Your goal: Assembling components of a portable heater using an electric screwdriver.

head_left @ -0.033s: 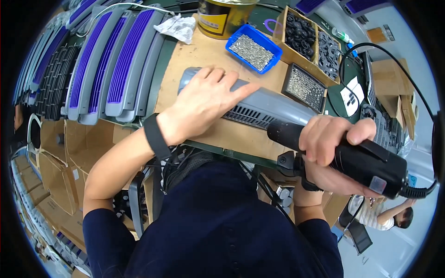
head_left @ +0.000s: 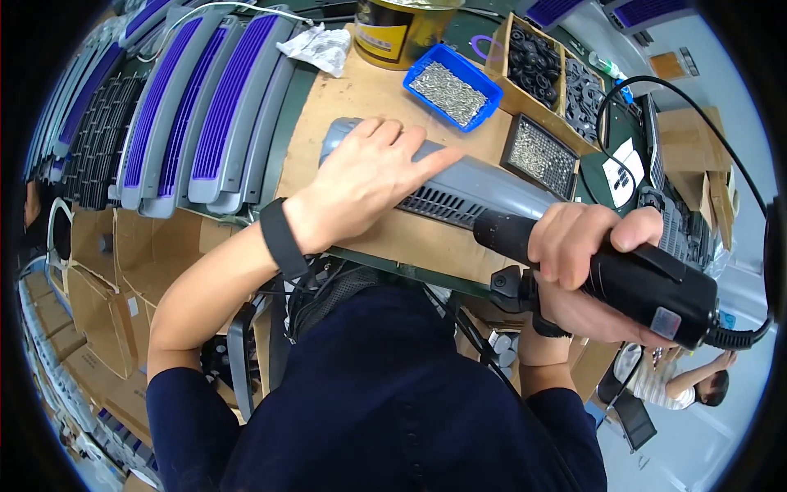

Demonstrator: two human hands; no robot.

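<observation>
On a sheet of tan cardboard (head_left: 471,252) at a crowded workbench, a long grey slotted plastic housing (head_left: 492,184) lies beneath a person's left hand (head_left: 357,180), draped palm down with fingertips bent out of sight, so whether it grips or only presses cannot be told. The right hand (head_left: 586,254) clasps a black cylindrical corded tool (head_left: 656,295), which blocks the housing's right end; the tool's working tip is hard to make out.

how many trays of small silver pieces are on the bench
2: a blue tray near the bucket and a dark tray beside the wooden box. Others may be hidden.
</observation>
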